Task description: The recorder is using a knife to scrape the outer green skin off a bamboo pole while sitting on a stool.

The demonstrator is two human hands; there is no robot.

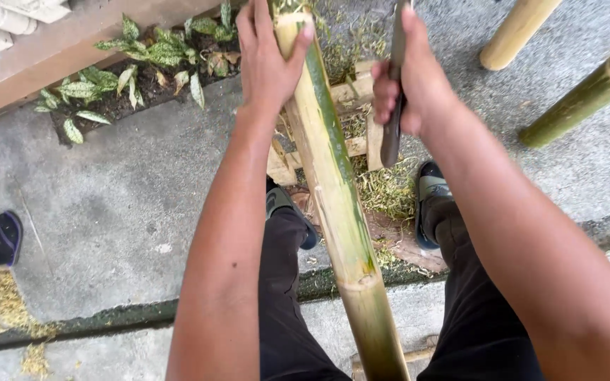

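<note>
A long bamboo pole (333,183), yellow with green streaks where its skin is scraped, runs from between my legs up to the top of the view. My left hand (266,60) wraps around its upper part, fingers over the top. My right hand (407,85) is closed on the dark handle of a knife (393,106), held just right of the pole; the blade runs up past the frame's top edge. Under the pole sits a small wooden stand (358,120). My feet in sandals (428,194) rest either side of the pole.
Bamboo shavings (386,187) litter the concrete under the stand. Two more bamboo poles (587,95) lie at the upper right. A planter bed with spotted leaves (142,63) runs along the upper left. Another person's foot in a dark shoe (1,240) shows at the left edge.
</note>
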